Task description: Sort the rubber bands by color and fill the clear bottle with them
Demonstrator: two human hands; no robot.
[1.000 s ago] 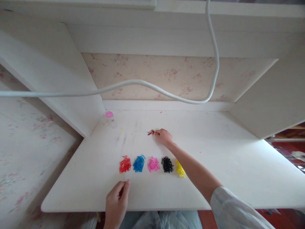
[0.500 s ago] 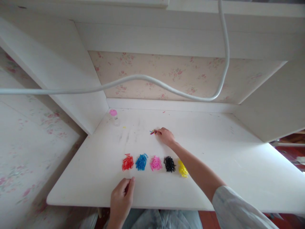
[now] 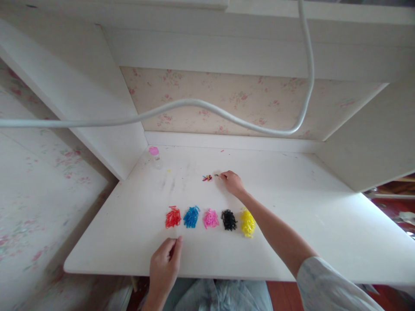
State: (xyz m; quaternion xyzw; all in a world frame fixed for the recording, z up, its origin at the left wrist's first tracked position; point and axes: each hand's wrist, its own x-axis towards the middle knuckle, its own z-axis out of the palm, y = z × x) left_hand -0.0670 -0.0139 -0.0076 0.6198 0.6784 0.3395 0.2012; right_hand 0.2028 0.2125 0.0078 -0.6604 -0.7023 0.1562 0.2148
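Note:
Five small piles lie in a row on the white desk: red (image 3: 173, 217), blue (image 3: 191, 217), pink (image 3: 211, 218), black (image 3: 229, 220) and yellow (image 3: 247, 223). Behind them is a little mixed-colour heap (image 3: 207, 177). Just right of that heap, my right hand (image 3: 229, 181) pinches a small dark piece (image 3: 217, 175) at its fingertips. My left hand (image 3: 166, 262) is closed near the front edge, below the red pile; whatever its fingers hold, if anything, is too small to make out.
A clear container with a pink lid (image 3: 154, 151) lies at the back left of the desk (image 3: 308, 242). A white cable (image 3: 194, 103) crosses the upper view. Side panels and a floral wall enclose the back.
My right hand has moved slightly right, away from the mixed heap, and a dark piece now shows at its fingertips. More of the yellow pile is uncovered. My left hand stays closed.

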